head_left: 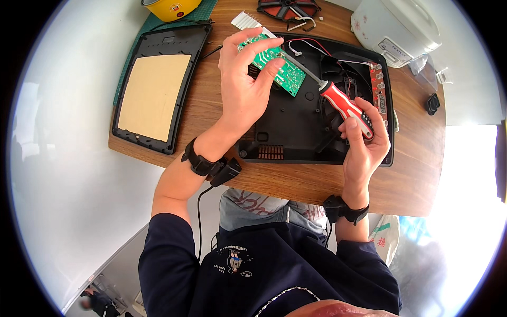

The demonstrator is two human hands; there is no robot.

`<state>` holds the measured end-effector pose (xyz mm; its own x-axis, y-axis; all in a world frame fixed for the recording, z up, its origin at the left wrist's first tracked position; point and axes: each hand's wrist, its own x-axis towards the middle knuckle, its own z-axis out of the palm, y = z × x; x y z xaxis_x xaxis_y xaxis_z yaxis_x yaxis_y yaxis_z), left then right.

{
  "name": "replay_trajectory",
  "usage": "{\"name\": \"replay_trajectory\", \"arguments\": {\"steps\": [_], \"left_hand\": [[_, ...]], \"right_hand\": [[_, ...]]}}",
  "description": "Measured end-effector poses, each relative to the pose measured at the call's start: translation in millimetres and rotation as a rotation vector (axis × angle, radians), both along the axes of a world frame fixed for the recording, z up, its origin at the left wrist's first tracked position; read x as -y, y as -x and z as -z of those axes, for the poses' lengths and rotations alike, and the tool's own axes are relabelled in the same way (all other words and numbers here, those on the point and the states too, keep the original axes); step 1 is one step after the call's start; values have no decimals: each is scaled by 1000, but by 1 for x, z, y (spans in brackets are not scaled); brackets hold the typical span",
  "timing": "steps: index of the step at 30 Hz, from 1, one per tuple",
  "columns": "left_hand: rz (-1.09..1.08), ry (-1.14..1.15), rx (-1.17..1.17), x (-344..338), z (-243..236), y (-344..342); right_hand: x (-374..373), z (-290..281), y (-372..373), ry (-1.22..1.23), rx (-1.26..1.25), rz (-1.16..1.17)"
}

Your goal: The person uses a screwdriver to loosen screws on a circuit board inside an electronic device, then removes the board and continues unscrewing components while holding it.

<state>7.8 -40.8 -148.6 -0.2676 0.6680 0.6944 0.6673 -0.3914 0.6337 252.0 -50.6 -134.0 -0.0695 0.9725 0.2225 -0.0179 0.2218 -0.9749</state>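
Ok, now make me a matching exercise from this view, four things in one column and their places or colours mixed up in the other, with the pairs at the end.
Things:
1. green board
2. screwdriver
3. panel
4. rice cooker

Places or colours:
A. black with a tan middle
B. in the right hand
C. at the far right of the table
D. in the left hand

Pairs: 1-D, 2-B, 3-A, 4-C.

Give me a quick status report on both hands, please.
Left hand holding green rectangular circuit board over black plastic casing. Right hand gripping red-and-white screwdriver, pointed at board. No obstruction visible.
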Motion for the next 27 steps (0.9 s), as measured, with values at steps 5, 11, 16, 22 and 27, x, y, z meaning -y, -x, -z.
{"name": "replay_trajectory", "arguments": {"steps": [5,11,16,22,27], "left_hand": [[25,-15,9,-1,2,0],[67,-25,63,-3,4,2],[54,-43,68,-3,2,1],[50,-63,62,-3,2,1],[63,-55,61,-4,3,1]], "right_hand": [[1,-1,0,-12,10,-6],[1,-1,0,-15,2,-7],[-1,1,-1,-17,-9,36],[-4,4,0,-10,-76,128],[-4,2,6,-30,-50,214]]}}
